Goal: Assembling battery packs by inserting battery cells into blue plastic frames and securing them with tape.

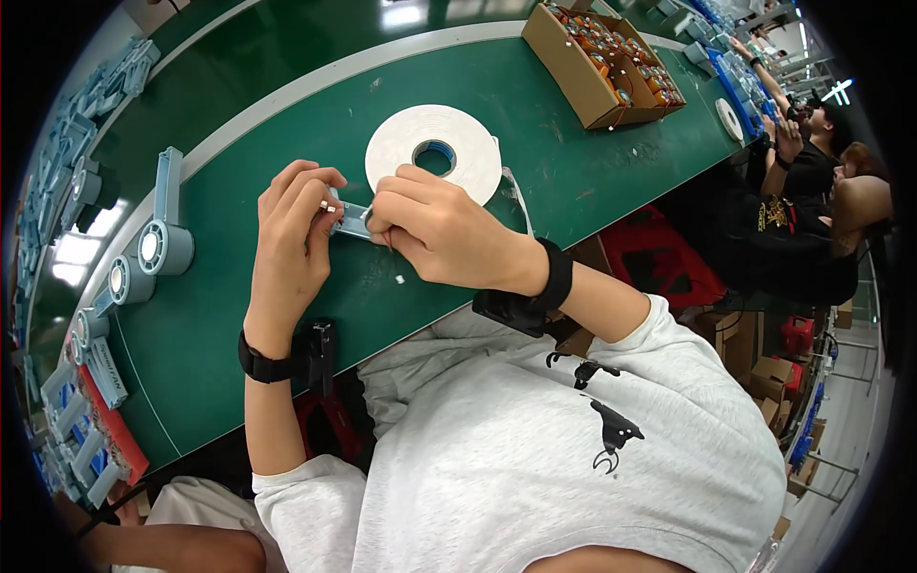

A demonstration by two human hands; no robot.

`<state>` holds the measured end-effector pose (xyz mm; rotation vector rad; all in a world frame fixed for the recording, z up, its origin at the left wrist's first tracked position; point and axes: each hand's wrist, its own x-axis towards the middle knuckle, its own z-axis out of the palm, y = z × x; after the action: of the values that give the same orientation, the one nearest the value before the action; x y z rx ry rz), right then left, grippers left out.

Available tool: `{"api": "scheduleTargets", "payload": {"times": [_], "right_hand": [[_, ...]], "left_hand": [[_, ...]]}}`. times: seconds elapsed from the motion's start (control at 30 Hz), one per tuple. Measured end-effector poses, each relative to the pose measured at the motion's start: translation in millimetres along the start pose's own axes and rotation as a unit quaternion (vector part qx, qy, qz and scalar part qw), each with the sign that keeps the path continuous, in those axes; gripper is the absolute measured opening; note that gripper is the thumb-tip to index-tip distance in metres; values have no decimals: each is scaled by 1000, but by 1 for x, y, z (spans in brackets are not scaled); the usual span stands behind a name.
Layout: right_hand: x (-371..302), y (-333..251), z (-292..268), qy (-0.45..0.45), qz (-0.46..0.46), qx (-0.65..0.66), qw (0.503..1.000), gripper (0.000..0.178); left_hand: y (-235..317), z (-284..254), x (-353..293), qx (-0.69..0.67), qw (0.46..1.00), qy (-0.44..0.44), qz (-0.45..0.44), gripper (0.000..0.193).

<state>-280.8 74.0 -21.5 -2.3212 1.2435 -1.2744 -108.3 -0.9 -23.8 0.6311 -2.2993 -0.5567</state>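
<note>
Above the green table, my left hand [291, 229] is closed round one end of a light blue-grey plastic fan housing part [354, 222]. My right hand [435, 224] pinches at the other end, fingers bent over it and hiding much of that end. A small white piece shows between my left fingertips. Below my right fingers is a thin reddish wire, and a small white connector [400, 280] shows near it. Just beyond my right hand lies a large roll of white tape [392, 143] with a blue core, a loose strip trailing at its right side.
A cardboard box [564, 81] of orange parts with wires stands at the far right. Blue-grey handheld fans [165, 248] line the left edge, near a red-edged tray [119, 425]. Other people [812, 191] sit at the right; another person's arm [181, 549] is at lower left.
</note>
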Motion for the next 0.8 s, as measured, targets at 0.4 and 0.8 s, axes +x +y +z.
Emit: {"api": "scheduleTargets", "payload": {"times": [0.4, 0.8], "right_hand": [[-3, -15, -36, 95, -26, 93, 991, 19], [16, 3, -34, -175, -4, 6, 984, 13]], "left_hand": [[5, -2, 0, 17, 999, -21, -34, 15], [7, -1, 1, 9, 999, -13, -48, 18]]}}
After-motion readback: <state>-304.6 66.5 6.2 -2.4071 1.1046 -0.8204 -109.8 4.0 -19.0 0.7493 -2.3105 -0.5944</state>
